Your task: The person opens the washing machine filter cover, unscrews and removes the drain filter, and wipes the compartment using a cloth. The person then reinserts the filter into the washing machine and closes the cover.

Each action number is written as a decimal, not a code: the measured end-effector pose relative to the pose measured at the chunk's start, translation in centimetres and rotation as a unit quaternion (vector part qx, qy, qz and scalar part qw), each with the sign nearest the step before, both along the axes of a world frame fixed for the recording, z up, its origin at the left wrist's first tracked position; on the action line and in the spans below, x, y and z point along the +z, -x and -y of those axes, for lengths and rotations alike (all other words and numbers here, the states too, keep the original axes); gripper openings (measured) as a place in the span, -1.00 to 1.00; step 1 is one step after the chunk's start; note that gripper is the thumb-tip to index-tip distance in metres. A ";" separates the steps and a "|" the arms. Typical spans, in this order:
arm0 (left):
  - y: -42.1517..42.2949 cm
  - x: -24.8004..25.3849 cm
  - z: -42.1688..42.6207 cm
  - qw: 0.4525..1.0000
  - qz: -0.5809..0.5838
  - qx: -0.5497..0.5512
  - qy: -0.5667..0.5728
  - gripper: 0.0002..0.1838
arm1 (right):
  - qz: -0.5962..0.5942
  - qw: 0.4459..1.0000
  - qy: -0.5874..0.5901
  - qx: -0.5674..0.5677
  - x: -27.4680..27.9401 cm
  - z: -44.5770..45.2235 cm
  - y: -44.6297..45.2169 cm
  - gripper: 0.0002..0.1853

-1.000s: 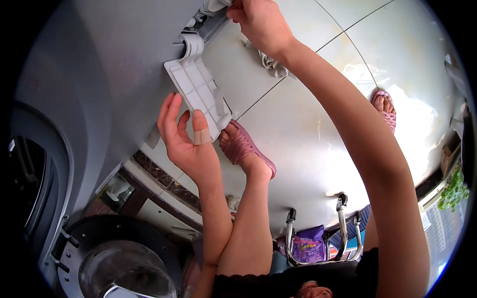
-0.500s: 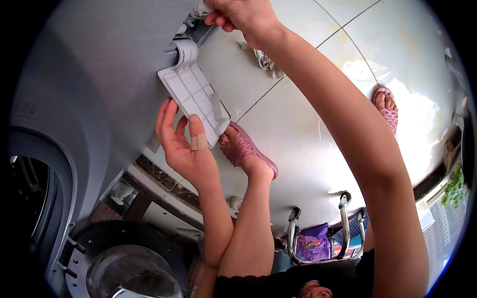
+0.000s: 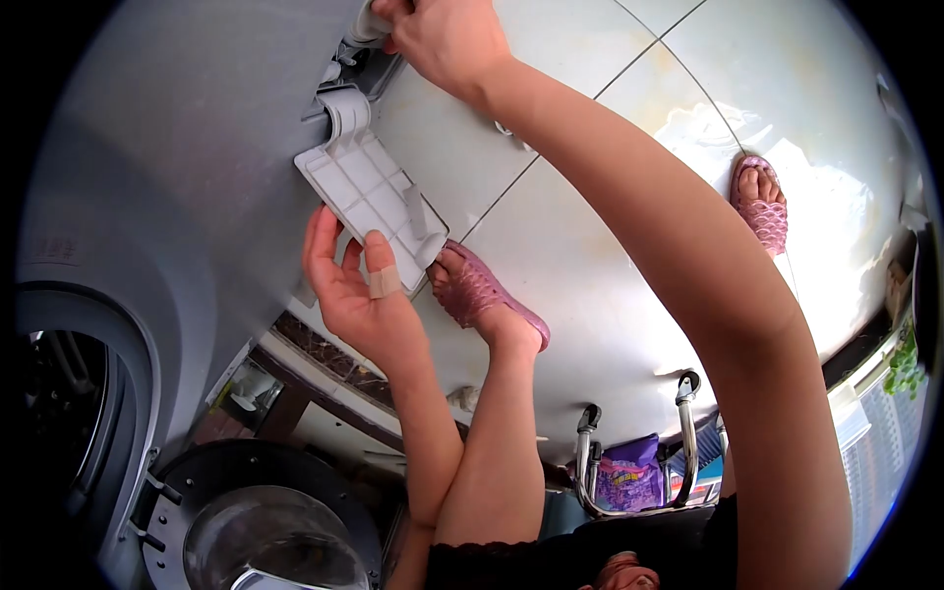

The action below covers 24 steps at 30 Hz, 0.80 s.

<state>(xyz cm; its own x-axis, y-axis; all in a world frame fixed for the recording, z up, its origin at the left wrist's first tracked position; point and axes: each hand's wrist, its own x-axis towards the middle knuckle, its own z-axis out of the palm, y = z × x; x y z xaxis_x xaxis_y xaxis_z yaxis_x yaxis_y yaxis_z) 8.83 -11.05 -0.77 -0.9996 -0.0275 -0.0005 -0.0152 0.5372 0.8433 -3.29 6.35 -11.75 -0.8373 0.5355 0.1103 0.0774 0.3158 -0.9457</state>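
A white plastic flap (image 3: 369, 192) with a ribbed inner side hangs open at the lower part of a grey front-loading washing machine (image 3: 206, 128). My left hand (image 3: 359, 295), with a plaster on its thumb, holds the flap's lower edge between thumb and fingers. Above the flap's curved hinge arm is a small dark opening (image 3: 369, 71) with pale parts inside. At this opening my right hand (image 3: 442, 39) is closed around a whitish thing (image 3: 369, 28). Its kind is hard to make out, as the fingers and the frame edge partly hide it.
The machine's round door (image 3: 275, 531) stands open at the lower left, beside the dark drum (image 3: 64, 393). My feet in pink sandals (image 3: 487, 295) are on the pale tiled floor (image 3: 590, 216). A chrome frame on castors (image 3: 688, 433) and a purple bag (image 3: 631, 477) are near my body.
My right hand and the whitish thing have shifted slightly up and left in the view. The view itself has moved a little; my left hand keeps its hold on the flap.
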 end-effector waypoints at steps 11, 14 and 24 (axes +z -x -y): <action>0.1 0.3 0.4 1.000 -0.005 -0.011 0.011 -0.56 | 0.133 0.914 0.373 0.084 -1.4 -1.2 -0.1 -0.54; 0.0 0.2 0.7 1.000 -0.006 -0.010 0.011 -0.57 | 0.082 0.995 0.055 0.021 2.1 -1.3 -3.2 -0.57; -0.1 0.5 0.5 1.000 -0.008 -0.021 0.021 -0.58 | 0.029 0.789 0.614 0.015 0.3 1.6 1.6 -0.71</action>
<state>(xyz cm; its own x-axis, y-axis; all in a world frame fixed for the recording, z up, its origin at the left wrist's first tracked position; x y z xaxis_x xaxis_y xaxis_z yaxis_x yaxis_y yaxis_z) 8.97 -11.59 -0.28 -0.9998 0.0140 0.0161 0.0212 0.5715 0.8203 -4.90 4.74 -11.46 -0.8362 0.1892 -0.5148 0.1414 -0.8326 -0.5356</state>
